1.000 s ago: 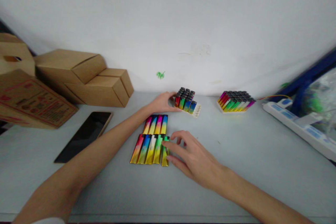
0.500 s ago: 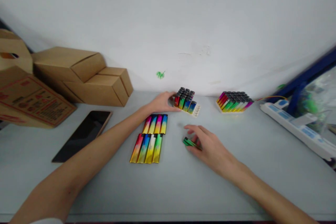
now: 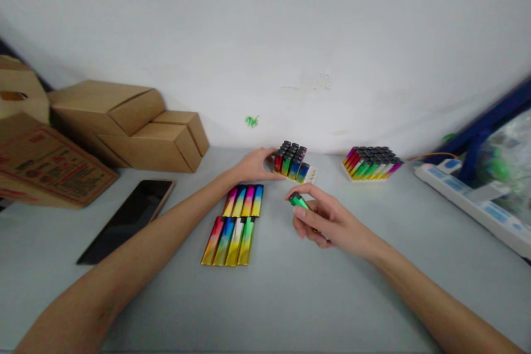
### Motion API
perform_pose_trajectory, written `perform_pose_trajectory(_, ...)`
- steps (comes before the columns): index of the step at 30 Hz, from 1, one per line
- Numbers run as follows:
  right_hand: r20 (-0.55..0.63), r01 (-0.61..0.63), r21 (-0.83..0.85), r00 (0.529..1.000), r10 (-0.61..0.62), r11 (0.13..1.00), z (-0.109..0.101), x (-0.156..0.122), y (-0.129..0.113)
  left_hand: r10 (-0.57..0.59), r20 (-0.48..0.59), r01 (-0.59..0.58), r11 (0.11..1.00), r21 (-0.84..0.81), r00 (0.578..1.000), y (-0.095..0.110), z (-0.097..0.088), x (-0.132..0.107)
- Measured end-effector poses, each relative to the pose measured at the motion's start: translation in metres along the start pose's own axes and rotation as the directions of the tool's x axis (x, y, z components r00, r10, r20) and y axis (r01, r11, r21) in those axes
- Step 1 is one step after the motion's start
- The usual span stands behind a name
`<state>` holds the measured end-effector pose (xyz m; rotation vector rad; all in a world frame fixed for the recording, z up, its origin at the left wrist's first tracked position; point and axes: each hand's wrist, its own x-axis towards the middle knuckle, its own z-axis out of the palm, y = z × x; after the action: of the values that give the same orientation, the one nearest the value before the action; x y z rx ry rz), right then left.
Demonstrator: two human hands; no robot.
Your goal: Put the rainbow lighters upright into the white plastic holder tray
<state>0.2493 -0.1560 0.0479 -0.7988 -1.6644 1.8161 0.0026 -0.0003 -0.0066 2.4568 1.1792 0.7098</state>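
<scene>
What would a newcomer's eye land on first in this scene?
Probably the shiny rainbow lighters, lying flat in two rows at the middle of the grey table. Just right of them, the right hand pinches a green lighter above the surface. The left hand rests against a small tray of upright lighters near the wall, and a fuller batch stands further right.

Lighter rows lie before the tray, cardboard boxes to its left, packed lighters right.
</scene>
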Motion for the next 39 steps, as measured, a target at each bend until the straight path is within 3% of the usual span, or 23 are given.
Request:
perform_pose_trajectory(3,-0.048,0.005,0.058,0.999,-0.002,0.998,-0.004,-0.002,0.006,-0.013,-0.005,0.013,1.000,-0.001,1.000,0.001,-0.001,0.000)
perform_pose_trajectory(7,-0.071,-0.073,0.134,0.994,0.083,0.988,-0.003,-0.002,0.014,-0.008,0.003,0.008,1.000,0.006,1.000,0.003,-0.002,0.001)
perform_pose_trajectory(12,-0.240,-0.140,0.170,0.954,0.179,0.975,0.007,0.001,0.012,-0.027,0.012,0.027,0.999,0.024,1.000,0.003,-0.003,0.002)
perform_pose_trajectory(16,-0.311,-0.149,0.188,0.929,0.202,0.971,0.012,0.001,0.009,-0.027,0.017,0.026,0.999,0.029,1.000,0.003,-0.003,0.003)
perform_pose_trajectory(29,-0.334,-0.149,0.164,0.922,0.197,0.975,0.010,0.003,0.011,-0.042,0.015,0.041,0.999,0.015,0.999,0.005,-0.004,0.002)
perform_pose_trajectory(34,-0.323,-0.012,0.198,0.943,0.077,0.980,-0.003,0.005,0.010,-0.044,0.009,0.044,0.999,0.021,0.999,0.005,-0.004,0.001)
perform_pose_trajectory(39,-0.412,0.169,0.126,0.905,-0.103,0.978,-0.029,0.003,-0.002,-0.035,-0.002,0.035,0.999,0.030,0.999,0.002,-0.004,0.002)
